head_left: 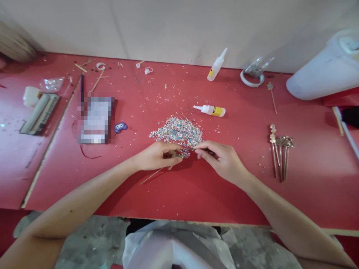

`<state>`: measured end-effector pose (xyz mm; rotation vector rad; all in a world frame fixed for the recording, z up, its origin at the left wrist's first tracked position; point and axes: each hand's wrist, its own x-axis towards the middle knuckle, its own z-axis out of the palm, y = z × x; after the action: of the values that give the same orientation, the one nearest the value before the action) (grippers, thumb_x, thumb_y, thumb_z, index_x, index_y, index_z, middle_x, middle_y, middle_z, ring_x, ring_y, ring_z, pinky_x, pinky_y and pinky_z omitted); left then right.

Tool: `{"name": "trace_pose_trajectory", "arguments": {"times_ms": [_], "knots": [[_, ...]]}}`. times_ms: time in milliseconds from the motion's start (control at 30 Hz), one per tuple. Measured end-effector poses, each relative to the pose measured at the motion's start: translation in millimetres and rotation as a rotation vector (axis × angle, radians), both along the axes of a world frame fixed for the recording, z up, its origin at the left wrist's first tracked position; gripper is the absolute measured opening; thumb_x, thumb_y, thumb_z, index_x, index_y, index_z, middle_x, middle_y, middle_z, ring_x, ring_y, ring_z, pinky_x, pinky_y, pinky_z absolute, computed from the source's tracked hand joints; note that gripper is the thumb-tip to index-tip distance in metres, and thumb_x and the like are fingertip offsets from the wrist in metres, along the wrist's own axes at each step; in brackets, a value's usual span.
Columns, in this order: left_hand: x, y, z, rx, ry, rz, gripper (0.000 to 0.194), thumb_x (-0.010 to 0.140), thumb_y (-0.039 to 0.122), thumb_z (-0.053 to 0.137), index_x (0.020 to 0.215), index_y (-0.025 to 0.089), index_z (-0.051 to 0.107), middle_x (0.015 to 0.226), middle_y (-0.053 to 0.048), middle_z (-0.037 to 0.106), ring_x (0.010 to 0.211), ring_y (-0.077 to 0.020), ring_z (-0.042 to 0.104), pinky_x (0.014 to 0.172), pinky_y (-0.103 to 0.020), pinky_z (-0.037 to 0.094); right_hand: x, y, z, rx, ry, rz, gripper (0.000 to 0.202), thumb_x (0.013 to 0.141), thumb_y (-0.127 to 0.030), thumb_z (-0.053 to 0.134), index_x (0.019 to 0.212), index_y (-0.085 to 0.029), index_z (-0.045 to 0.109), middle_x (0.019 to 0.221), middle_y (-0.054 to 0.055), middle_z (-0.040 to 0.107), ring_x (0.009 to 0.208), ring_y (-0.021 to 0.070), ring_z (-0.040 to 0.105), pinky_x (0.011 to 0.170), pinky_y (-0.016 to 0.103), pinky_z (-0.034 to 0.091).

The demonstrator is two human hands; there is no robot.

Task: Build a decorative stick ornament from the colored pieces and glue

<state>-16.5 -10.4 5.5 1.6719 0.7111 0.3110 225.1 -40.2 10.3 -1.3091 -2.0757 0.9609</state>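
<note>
Left hand [157, 156] on red table [196, 186], fingers pinched on thin wooden stick [153, 175] trailing toward body. Bead pile [178, 131] just beyond both hands, touching fingertips. Right hand [221, 158] fingers closed narrow on dark thin tool [206, 150], possibly tweezers, tip at pile edge. Glue bottle [211, 110] beyond pile. Finished sticks [280, 153] far right.

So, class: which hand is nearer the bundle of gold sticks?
Right. The right hand lies just left of the gold sticks; the left hand is farther left.
</note>
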Motion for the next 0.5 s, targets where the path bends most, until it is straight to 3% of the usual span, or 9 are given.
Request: {"name": "trace_pose_trajectory", "arguments": {"times_ms": [267,500], "knots": [[-2,1,-0.2,-0.016,-0.027,-0.027,0.017,0.092,0.028,0.054,0.091,0.012,0.060,0.056,0.003,0.058,0.049,-0.0065,0.051,0.048,-0.015,0.041,2,-1,-5.8,0.239,-0.117,0.056,0.015,0.097,-0.027,0.050,0.098,-0.023,0.065,0.091,0.004,0.074,0.081,0.0152,0.069,0.070,0.025,0.051],[-6,3,3.6,-0.172,-0.091,-0.087,0.015,0.090,0.025,0.056,0.094,0.012,0.061,0.057,0.004,0.053,0.048,-0.0069,0.051,0.051,-0.017,0.043,3,1,-9.8,0.449,-0.077,0.122,0.015,0.094,-0.022,0.054,0.099,-0.024,0.068,0.089,0.004,0.075,0.080,0.0173,0.067,0.077,0.032,0.052]]}}
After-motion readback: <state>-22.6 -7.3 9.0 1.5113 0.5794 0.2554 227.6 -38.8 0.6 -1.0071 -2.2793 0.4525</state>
